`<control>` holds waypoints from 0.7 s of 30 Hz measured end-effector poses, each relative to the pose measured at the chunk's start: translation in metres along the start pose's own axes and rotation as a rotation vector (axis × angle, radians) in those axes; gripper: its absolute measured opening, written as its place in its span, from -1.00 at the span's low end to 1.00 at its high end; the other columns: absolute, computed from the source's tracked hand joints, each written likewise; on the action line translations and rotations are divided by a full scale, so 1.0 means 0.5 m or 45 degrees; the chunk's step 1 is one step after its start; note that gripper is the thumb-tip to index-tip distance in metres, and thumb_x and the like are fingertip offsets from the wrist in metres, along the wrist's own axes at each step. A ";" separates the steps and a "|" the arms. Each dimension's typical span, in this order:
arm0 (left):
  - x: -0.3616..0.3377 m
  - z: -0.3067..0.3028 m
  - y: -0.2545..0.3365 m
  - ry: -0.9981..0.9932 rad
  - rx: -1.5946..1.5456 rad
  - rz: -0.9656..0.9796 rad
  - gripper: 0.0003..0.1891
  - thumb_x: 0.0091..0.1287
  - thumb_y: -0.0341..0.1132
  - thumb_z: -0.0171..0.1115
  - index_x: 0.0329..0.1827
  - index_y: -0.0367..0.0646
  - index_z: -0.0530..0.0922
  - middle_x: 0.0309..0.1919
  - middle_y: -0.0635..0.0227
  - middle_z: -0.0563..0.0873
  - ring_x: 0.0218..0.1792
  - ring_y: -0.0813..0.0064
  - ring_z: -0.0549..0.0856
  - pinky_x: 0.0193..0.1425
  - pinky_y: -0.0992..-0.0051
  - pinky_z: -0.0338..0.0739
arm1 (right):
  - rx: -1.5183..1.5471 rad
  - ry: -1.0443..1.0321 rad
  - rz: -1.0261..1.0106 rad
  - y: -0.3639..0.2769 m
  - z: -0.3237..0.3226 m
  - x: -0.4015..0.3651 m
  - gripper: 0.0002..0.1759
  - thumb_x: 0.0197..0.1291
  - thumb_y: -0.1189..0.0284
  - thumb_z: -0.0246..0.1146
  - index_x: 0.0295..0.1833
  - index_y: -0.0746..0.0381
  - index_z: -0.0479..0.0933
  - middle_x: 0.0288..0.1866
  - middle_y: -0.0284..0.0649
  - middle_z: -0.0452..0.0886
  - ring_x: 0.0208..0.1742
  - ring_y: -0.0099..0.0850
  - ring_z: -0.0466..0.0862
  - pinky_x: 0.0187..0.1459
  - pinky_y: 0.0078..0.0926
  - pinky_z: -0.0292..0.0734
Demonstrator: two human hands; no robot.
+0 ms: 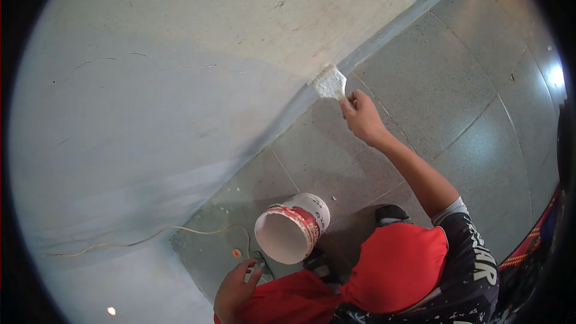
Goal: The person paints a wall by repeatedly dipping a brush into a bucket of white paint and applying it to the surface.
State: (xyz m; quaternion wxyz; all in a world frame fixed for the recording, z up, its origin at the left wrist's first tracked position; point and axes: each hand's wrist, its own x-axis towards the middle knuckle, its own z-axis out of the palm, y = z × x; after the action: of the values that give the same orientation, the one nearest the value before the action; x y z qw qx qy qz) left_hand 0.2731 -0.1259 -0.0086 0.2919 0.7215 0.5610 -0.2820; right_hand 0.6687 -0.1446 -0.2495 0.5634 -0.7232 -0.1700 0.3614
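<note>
My right hand is closed round the handle of a wide paintbrush. The brush head is coated in white paint and touches the foot of the wall, at the baseboard strip. Near my red-clad knee, my left hand hangs with its fingers loosely bent and apart, holding nothing. Between the two hands a white bucket with a red printed band tilts toward the camera. Its rim is smeared with paint, and its contents cannot be made out.
A thin pale cable runs along the wall onto the grey tiled floor. A small orange object lies beside the bucket. Patterned red cloth shows at the right edge. Cracks and stains mark the wall.
</note>
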 end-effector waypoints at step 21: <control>0.015 0.003 -0.010 0.023 -0.049 -0.092 -0.62 0.41 -0.23 0.15 0.20 -0.24 0.49 0.07 0.08 0.68 0.08 0.21 0.69 0.15 0.33 0.53 | -0.149 0.035 0.148 0.162 0.008 0.041 -0.63 0.27 0.27 0.17 -0.17 0.45 0.47 -0.26 0.16 0.62 -0.17 -0.05 0.66 -0.07 -0.20 0.50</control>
State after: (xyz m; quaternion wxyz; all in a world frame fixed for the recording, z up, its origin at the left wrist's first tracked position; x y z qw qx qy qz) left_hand 0.2696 -0.1210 -0.0157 0.2903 0.6975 0.5946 -0.2751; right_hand 0.6668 -0.1533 -0.3327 0.5006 -0.7684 -0.1407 0.3730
